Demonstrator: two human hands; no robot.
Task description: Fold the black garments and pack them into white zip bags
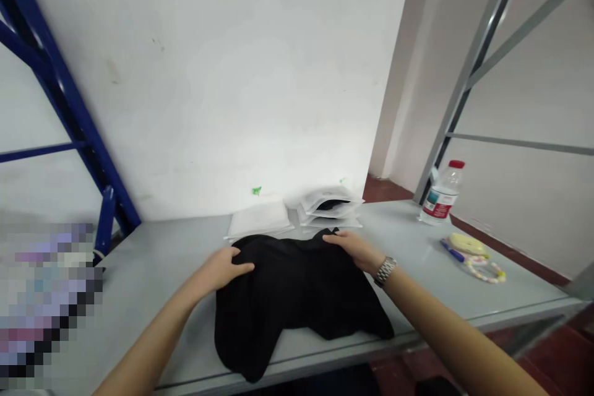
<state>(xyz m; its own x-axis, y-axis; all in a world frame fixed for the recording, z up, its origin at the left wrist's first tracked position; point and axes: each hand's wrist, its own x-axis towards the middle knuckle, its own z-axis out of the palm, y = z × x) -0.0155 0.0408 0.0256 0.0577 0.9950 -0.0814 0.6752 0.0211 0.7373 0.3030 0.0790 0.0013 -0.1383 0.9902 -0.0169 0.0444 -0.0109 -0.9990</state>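
The black cloth [301, 278] is lying spread on the worktop [162, 284], drooping over its front edge at seven o'clock. At the cloth's ten o'clock the left hand [223, 269] is resting, thumb and finger parted (whether that grip is pinching fabric, I cannot tell). At one o'clock the right hand [355, 249] is pinching the far edge, its grip nearly closed. White bags [260, 219] are lying around twelve; a bottle [440, 195] is standing at two.

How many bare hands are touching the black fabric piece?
2: the left hand at the upper left of the black fabric piece, the right hand at its upper right.
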